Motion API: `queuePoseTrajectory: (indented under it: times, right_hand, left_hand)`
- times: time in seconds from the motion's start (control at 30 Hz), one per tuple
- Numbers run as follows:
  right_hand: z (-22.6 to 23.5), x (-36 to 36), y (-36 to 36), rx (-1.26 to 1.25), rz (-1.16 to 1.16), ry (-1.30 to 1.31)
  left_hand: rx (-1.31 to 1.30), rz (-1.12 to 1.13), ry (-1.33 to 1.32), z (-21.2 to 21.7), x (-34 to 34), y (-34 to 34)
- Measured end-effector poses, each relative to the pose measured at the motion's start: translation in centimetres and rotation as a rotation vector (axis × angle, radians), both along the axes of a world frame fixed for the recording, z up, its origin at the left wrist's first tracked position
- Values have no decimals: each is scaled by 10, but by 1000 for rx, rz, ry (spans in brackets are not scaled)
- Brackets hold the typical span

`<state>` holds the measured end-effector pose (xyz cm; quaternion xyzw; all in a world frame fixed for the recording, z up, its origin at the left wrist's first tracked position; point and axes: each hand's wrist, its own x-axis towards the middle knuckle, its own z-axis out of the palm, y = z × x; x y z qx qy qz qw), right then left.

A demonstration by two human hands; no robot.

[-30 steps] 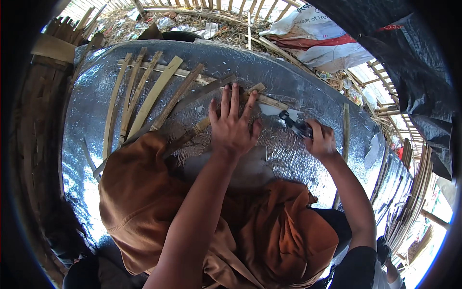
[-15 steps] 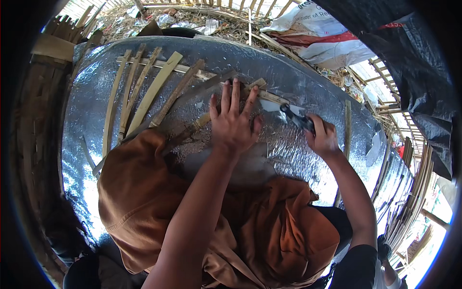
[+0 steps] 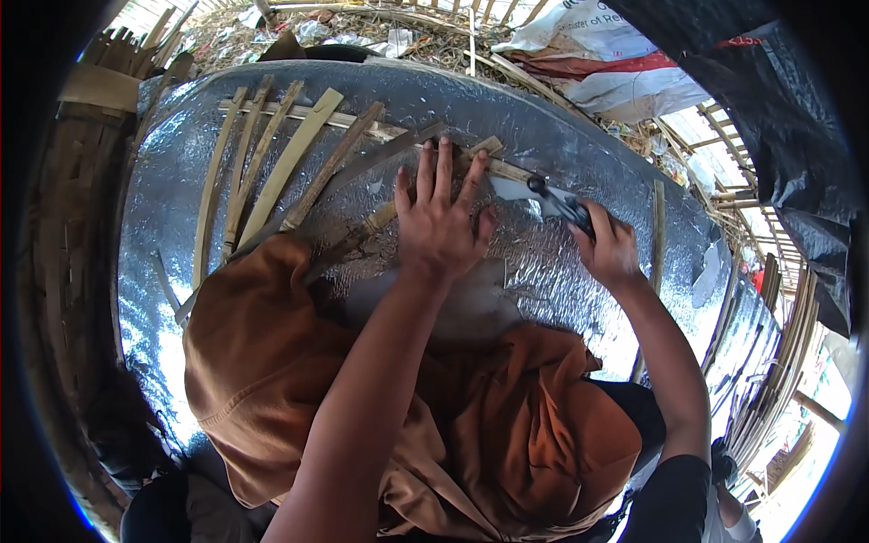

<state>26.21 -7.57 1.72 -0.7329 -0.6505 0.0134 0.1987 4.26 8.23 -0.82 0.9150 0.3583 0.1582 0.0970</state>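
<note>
My left hand (image 3: 441,213) lies flat with its fingers spread, fingertips over bamboo strips where a short strip end (image 3: 489,145) crosses a long cross strip (image 3: 513,170). My right hand (image 3: 608,242) is closed round the grip of a dark hammer-like tool (image 3: 568,210). Its rounded end (image 3: 538,184) points at the cross strip's right end; whether they touch I cannot tell. Several bamboo slats (image 3: 290,167) fan out to the left over the same cross strip. Beneath them is a silvery foil sheet (image 3: 579,149), with a pale patch (image 3: 511,189) beside the tool.
Brown cloth (image 3: 507,407) covers my lap at the near edge of the foil. Another bamboo strip (image 3: 657,235) lies to the right. Beyond the foil are litter-strewn ground, a white sack (image 3: 615,90) and black plastic sheeting (image 3: 801,154). Stacked slats (image 3: 778,371) stand at far right.
My right hand has shifted slightly up and away with the tool, its rounded end now nearer the cross strip. My left hand stays pressed in nearly the same place.
</note>
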Motion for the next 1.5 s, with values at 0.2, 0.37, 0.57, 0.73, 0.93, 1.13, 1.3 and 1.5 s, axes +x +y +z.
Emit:
queuePoseTrajectory:
  times: [0.2, 0.37, 0.57, 0.73, 0.93, 1.13, 1.3, 1.5]
  right_hand:
    - [-4, 5, -14, -14, 19, -49]
    - [-3, 0, -7, -77, -13, 48]
    - [-5, 1, -3, -92, -98, 7]
    - [-5, -2, -18, -74, 14, 6]
    - [-5, 3, -12, 126, 12, 24]
    - [0, 1, -10, 114, 4, 5]
    - [11, -6, -8, -107, -146, 78]
    - [62, -32, 13, -29, -218, 248]
  left_hand:
    - [2, 3, 12, 2, -1, 0]
    - [7, 3, 13, -2, -3, -2]
    - [-5, -3, 26, 1, -4, -3]
    - [-13, -19, 16, -4, -5, -11]
    - [12, -3, -2, 2, 3, 2]
    - [8, 1, 10, 4, 2, 2]
    - [5, -6, 21, 3, -2, -1]
    - [56, -7, 29, -3, 0, -5]
